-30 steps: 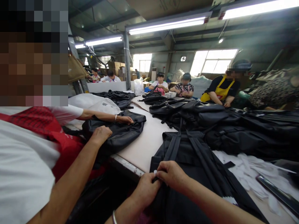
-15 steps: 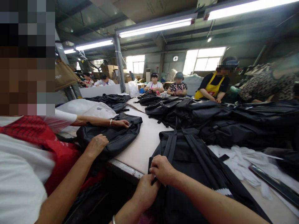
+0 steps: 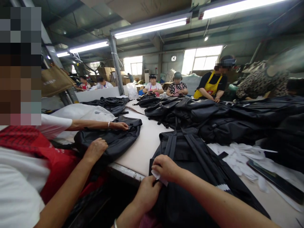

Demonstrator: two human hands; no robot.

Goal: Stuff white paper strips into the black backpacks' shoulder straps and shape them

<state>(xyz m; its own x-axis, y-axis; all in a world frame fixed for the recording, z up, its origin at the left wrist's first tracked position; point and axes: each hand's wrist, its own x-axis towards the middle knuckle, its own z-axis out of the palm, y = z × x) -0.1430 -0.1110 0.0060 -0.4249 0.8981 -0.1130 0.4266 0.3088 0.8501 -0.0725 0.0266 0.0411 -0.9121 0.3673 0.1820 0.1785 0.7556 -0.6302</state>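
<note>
A black backpack (image 3: 190, 164) lies strap side up at the near edge of the white table (image 3: 144, 148). My left hand (image 3: 147, 193) is closed on the bag's near left edge. My right hand (image 3: 166, 167) is closed just above it, pinching a small white piece, paper or fabric (image 3: 159, 178), against the same edge. The two hands touch each other.
A co-worker in a red apron sits at my left, with hands (image 3: 96, 148) on another black bag (image 3: 111, 139). More black bags (image 3: 213, 117) are heaped across the table. White scraps (image 3: 239, 155) lie to the right. Several people work at the far side.
The view has shifted a little to the right. A small white piece now shows under my right hand's fingers; my hands remain together at the bag's edge.
</note>
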